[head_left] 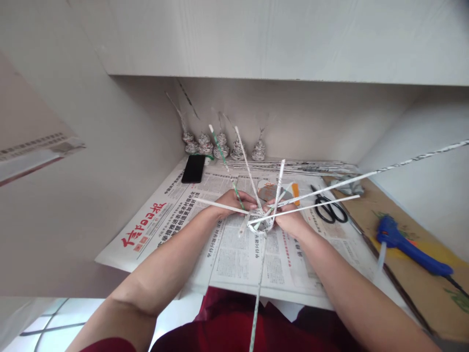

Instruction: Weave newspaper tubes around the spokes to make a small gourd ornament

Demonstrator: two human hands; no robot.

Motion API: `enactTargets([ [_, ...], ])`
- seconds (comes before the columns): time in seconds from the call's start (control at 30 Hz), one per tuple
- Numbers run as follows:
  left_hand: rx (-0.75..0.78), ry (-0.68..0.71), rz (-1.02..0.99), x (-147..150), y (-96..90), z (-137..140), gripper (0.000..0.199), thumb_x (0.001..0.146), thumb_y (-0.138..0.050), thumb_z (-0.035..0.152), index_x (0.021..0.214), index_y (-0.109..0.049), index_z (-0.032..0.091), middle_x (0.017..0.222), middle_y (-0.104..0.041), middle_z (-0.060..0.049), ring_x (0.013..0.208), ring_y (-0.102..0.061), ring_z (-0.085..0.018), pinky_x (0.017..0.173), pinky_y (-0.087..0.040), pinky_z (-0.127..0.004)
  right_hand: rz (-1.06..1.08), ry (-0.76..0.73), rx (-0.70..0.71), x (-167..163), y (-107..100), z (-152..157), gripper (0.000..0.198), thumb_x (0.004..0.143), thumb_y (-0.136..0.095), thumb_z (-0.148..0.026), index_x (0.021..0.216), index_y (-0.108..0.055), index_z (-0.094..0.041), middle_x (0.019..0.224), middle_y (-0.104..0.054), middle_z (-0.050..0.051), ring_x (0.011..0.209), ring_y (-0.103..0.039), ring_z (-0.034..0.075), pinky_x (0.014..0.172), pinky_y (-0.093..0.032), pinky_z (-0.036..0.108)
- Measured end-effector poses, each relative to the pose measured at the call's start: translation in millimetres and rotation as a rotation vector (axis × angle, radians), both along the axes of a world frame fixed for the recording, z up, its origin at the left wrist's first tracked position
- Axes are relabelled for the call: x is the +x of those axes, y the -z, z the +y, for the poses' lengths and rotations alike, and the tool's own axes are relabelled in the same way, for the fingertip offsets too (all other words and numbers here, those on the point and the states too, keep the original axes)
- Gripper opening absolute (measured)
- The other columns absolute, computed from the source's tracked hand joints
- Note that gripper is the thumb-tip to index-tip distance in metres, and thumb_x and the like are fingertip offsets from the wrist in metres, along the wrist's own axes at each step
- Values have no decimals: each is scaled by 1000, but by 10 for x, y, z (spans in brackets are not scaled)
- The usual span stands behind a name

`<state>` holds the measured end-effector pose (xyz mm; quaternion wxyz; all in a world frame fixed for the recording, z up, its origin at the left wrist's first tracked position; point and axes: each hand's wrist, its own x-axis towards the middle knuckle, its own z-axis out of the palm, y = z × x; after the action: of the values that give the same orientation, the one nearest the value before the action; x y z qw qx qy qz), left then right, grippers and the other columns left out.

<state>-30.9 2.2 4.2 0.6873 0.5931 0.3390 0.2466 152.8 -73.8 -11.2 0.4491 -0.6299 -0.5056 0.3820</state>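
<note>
A small weaving of rolled newspaper strips (pixel 261 226) is held up between my hands above the newspaper. Its woven part is a little round cup, and several long paper sticks fan out from it. My left hand (pixel 238 201) closes on the far left side of the cup, beside a green-marked stick. My right hand (pixel 285 211) pinches at the right side, where a long paper strip (pixel 340 182) runs off to the upper right. The fingertips of both hands are partly hidden by the sticks.
Newspaper (pixel 154 230) covers the tabletop. A black phone (pixel 193 168) lies at the back left, before several woven gourd shapes (pixel 258 149). Loose paper sticks (pixel 293 167) lie along the back. Black scissors (pixel 330 208) and a blue glue gun (pixel 410 247) on cardboard (pixel 414 288) are at the right.
</note>
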Motion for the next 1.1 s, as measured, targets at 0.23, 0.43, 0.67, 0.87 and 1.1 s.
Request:
enactTargets([
  [0.23, 59, -22, -49, 93, 89, -35, 32, 54, -84, 33, 69, -68, 9, 60, -65, -2, 54, -55, -9, 54, -41, -22, -154, -29, 13, -60, -101, -45, 7, 65, -65, -23, 70, -68, -20, 62, -66, 1, 59, -60, 17, 53, -44, 26],
  [0.43, 22, -42, -80, 129, 173, -26, 38, 50, -84, 33, 70, -62, 10, 59, -62, 1, 51, -53, -8, 51, -40, -21, -173, -28, 28, -40, -110, -26, 10, 65, -63, -20, 72, -70, -20, 67, -69, 1, 65, -62, 18, 59, -45, 27],
  [0.67, 31, 54, -17, 64, 132, 1, 27, 63, -76, 32, 73, -65, 9, 63, -65, -3, 54, -57, -9, 55, -43, -21, -167, -58, 34, -21, -75, -29, 10, 65, -62, -18, 70, -70, -21, 65, -68, 1, 63, -62, 18, 57, -45, 26],
  [0.87, 28, 263, -46, -76, -26, 26, 38, 52, -80, 13, 89, -71, 10, 83, -73, -9, 75, -67, -17, 72, -52, -28, -162, -13, 13, 3, -71, -10, 7, 63, -65, -18, 68, -69, -21, 66, -70, 2, 61, -62, 18, 55, -46, 27],
  [1.1, 90, 417, -70, -120, -103, 34, 40, 67, -70, 15, 107, -69, 16, 105, -72, -10, 95, -67, -20, 87, -50, -32, -114, 29, 27, 75, 2, 20, 9, 64, -67, -22, 73, -68, -21, 71, -71, 2, 63, -64, 19, 56, -49, 28],
])
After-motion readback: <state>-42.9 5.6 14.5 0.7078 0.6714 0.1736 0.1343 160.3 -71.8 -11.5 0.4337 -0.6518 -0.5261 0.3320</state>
